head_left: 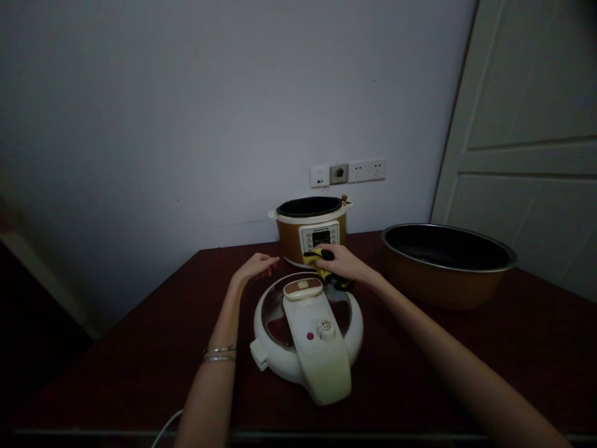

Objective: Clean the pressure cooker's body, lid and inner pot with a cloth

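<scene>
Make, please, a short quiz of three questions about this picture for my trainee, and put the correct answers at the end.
1. Which hand holds the yellow-and-black item?
2. True or false: the white lid covers the cooker.
3. In the picture, the large brown pot stands: (a) left of the cooker, (b) right of the cooker, (c) inside the cooker.

Key
1. The right hand.
2. False: it lies on the table, in front of the cooker.
3. b
</scene>
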Demonstrator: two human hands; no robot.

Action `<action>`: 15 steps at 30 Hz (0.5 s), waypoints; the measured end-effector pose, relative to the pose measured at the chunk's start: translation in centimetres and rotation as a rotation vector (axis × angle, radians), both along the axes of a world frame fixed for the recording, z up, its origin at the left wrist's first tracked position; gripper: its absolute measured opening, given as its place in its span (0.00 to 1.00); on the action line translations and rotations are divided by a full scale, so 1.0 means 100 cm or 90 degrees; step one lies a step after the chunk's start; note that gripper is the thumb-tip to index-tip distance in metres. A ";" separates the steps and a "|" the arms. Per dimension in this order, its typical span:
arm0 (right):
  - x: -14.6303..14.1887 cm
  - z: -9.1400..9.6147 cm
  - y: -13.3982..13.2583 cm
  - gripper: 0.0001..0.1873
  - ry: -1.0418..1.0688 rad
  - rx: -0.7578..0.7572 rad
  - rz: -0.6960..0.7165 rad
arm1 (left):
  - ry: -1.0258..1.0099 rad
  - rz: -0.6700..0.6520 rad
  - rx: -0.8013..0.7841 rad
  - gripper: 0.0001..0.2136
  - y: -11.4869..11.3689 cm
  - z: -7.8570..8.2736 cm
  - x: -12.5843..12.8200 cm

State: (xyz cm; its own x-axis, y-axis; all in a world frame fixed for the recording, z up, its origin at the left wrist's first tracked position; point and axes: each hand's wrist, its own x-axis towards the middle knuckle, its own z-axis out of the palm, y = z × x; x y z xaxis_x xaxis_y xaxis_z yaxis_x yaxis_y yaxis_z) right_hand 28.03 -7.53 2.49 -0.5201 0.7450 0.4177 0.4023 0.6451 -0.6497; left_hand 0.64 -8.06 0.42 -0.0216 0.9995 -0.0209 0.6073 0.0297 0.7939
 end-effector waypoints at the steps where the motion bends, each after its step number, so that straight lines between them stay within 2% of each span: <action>1: -0.001 -0.005 0.003 0.12 0.039 -0.062 -0.030 | 0.037 -0.031 -0.058 0.26 -0.012 0.013 0.001; 4: -0.004 -0.019 0.006 0.06 0.139 -0.268 -0.051 | 0.061 -0.114 -0.226 0.29 -0.045 0.038 0.015; 6: -0.005 -0.025 0.003 0.06 0.193 -0.400 -0.004 | 0.013 -0.163 -0.265 0.27 -0.059 0.042 0.029; 8: -0.006 -0.029 -0.003 0.07 0.244 -0.501 0.031 | -0.033 -0.174 -0.257 0.23 -0.066 0.040 0.044; 10: -0.006 -0.030 -0.009 0.09 0.290 -0.553 0.037 | -0.060 -0.149 -0.227 0.18 -0.070 0.036 0.055; 15: -0.003 -0.027 -0.016 0.09 0.347 -0.564 -0.003 | -0.113 -0.074 -0.195 0.09 -0.074 0.030 0.068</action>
State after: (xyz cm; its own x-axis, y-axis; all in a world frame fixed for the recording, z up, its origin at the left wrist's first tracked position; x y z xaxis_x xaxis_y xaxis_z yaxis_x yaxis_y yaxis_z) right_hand 27.75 -9.09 -0.24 -0.4210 0.9013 -0.1022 -0.0875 -0.1525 -0.9844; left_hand 7.42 -15.46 3.38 0.1232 0.9418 -0.3129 0.4737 0.2213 0.8524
